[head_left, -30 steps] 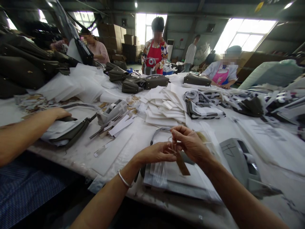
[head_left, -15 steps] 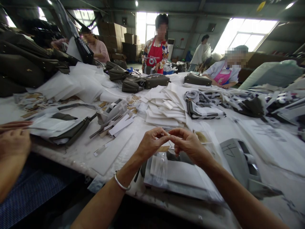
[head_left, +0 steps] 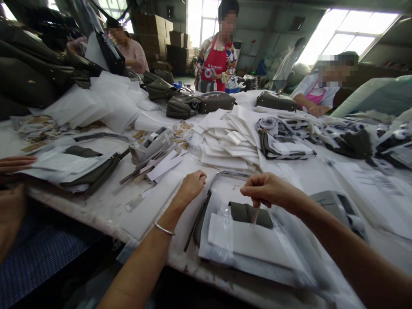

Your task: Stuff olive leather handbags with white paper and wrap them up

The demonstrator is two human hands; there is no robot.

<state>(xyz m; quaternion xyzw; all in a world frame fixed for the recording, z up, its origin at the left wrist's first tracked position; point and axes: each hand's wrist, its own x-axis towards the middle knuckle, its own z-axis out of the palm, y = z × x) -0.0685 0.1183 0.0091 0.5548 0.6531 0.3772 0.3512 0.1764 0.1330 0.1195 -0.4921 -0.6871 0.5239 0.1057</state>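
In front of me on the table lies a dark olive handbag (head_left: 240, 211), partly covered by white padding sheets (head_left: 247, 240) and clear plastic, its wrapped handle (head_left: 222, 173) arched at the back. Above the bag, my right hand (head_left: 267, 189) is closed in a pinch. A small brownish hang tag (head_left: 255, 216), seen almost edge-on and blurred, dangles under its fingers. My left hand (head_left: 193, 183), with a bangle on the wrist, is closed to the left of the bag, over the table. Whether anything is inside its fingers is hidden.
A pile of white foam sheets (head_left: 228, 141) and a grey tape dispenser (head_left: 151, 146) with card strips (head_left: 164, 165) lie beyond. Another person's hand (head_left: 16, 164) touches a second wrapped bag (head_left: 93, 167) at left. Brown tags (head_left: 35, 133) lie scattered. A second dispenser (head_left: 334, 206) stands right.
My hands were together over the bag and have now parted, the left moving left and the right moving right with the hang tag. The view has shifted slightly, uncovering the bag's flap.
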